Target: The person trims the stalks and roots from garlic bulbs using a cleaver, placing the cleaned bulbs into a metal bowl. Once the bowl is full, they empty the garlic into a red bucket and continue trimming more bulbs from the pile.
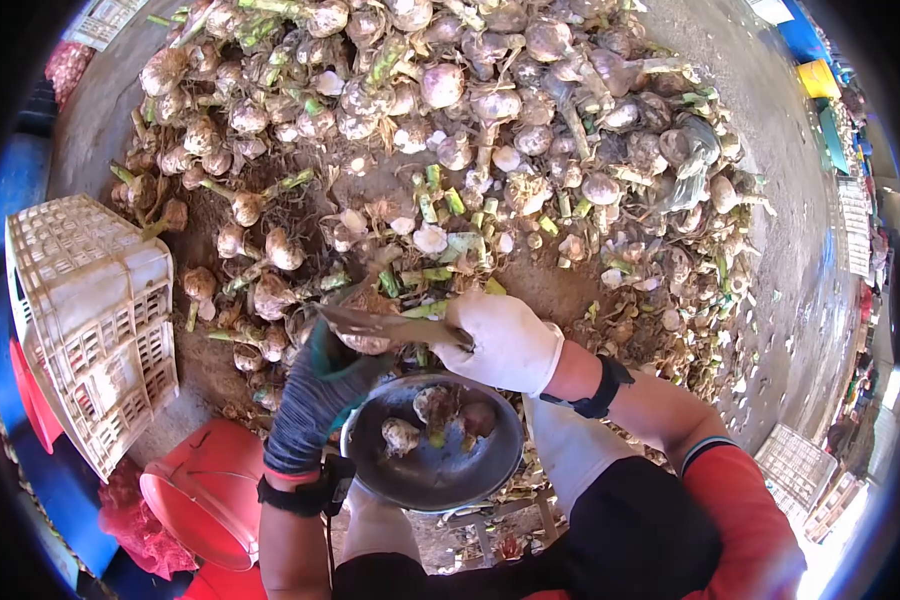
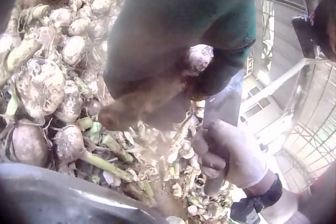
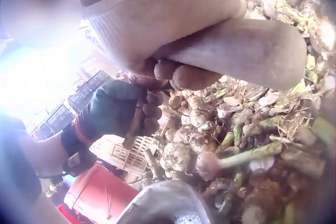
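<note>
My left hand (image 1: 332, 378), in a grey and green glove, grips a garlic bulb (image 2: 200, 57) with its cut-ended stem (image 2: 123, 115) sticking out past the fingers. In my white-gloved right hand (image 1: 505, 342) is a broad-bladed knife, held by its handle (image 3: 247, 50). Its blade (image 2: 224, 100) points toward the left hand and, in the head view, crosses over the held garlic. Below both hands sits a grey metal basin (image 1: 370, 490) between the person's legs, with several garlic bulbs (image 1: 400, 436) lying in it.
A large heap of garlic (image 1: 442, 86) with stems covers the ground ahead, with cut green stem pieces (image 1: 455, 201) in its middle. At the left stand a white plastic crate (image 1: 100, 260) and a red bucket (image 1: 195, 480), near a red mesh bag (image 1: 140, 525). Another crate (image 1: 795, 460) stands far right.
</note>
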